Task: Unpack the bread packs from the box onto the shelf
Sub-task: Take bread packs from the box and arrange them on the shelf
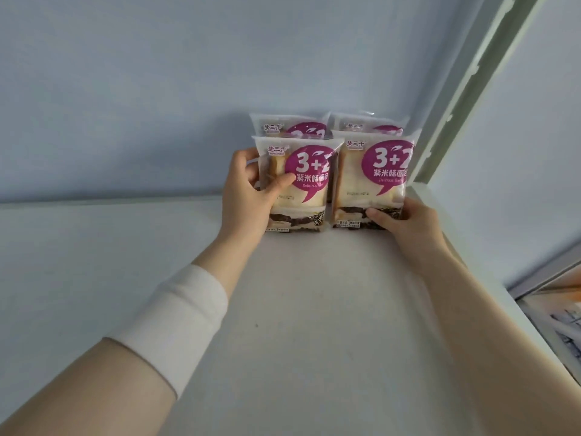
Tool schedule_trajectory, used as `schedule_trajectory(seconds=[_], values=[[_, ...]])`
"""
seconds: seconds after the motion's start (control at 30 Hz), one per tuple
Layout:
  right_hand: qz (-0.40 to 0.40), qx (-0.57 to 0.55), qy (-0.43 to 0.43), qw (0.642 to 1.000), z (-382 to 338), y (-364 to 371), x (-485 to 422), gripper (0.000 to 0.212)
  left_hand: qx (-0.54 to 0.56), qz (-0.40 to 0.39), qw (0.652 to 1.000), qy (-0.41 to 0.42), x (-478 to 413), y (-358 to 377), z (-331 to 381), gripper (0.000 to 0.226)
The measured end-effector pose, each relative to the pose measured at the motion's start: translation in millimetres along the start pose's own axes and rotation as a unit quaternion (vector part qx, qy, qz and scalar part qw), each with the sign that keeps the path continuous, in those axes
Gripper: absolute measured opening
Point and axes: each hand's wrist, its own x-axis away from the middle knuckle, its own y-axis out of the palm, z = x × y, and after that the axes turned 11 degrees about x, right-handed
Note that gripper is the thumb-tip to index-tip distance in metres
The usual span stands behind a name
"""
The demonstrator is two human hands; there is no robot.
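Note:
Several clear bread packs with purple "3+2" labels stand upright at the back right of a white shelf (283, 309). My left hand (248, 190) grips the front left pack (301, 184) by its left side, thumb across its face. My right hand (405, 221) holds the front right pack (374, 180) at its lower right corner. Behind them stand a rear left pack (289, 127) and a rear right pack (367, 125), mostly hidden. The box is out of view.
A pale blue back wall (188, 89) rises behind the shelf. A white upright post (471, 99) bounds the right side. The shelf's right edge (490, 287) drops toward lower shelving with orange items (562, 297).

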Motion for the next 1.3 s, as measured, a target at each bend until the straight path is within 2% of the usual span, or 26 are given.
schedule_trajectory(seconds=[0.1, 0.2, 0.37, 0.43, 0.5, 0.6, 0.73, 0.9, 1.03, 1.17, 1.3], values=[[0.019, 0.029, 0.005, 0.999, 1, 5, -4, 0.018, -0.084, 0.012, 0.996, 0.041, 0, 2, 0, 0.040], [0.070, 0.060, 0.025, 0.995, -4, 10, -3, 0.039, -0.152, 0.033, 0.986, 0.051, -1, 4, 1, 0.048], [0.105, 0.129, 0.044, 0.985, -21, 10, 27, 0.076, -0.146, 0.031, 0.989, 0.006, 10, -1, 17, 0.064], [0.108, 0.191, 0.037, 0.975, -29, 6, 55, 0.081, -0.207, 0.041, 0.976, 0.046, 26, -9, 28, 0.066], [0.097, 0.284, 0.019, 0.954, -37, 1, 92, 0.079, -0.309, 0.000, 0.945, 0.108, 52, -19, 41, 0.060], [0.087, 0.396, 0.001, 0.914, -46, -7, 155, 0.074, -0.468, -0.153, 0.854, 0.167, 100, -30, 61, 0.051], [0.079, 0.461, 0.012, 0.884, -47, -23, 255, 0.064, -0.532, -0.315, 0.764, 0.187, 181, -34, 90, 0.046], [0.072, 0.507, 0.062, 0.857, -28, -63, 378, 0.059, -0.529, -0.427, 0.697, 0.231, 288, -21, 124, 0.043], [0.103, 0.521, 0.101, 0.841, 12, -109, 474, 0.052, -0.474, -0.482, 0.672, 0.302, 376, 7, 136, 0.035], [0.080, 0.542, 0.217, 0.808, 83, -164, 569, 0.050, -0.451, -0.545, 0.637, 0.308, 478, 56, 121, 0.040], [0.057, 0.534, 0.342, 0.771, 162, -205, 654, 0.048, -0.464, -0.619, 0.568, 0.280, 578, 102, 80, 0.043]])
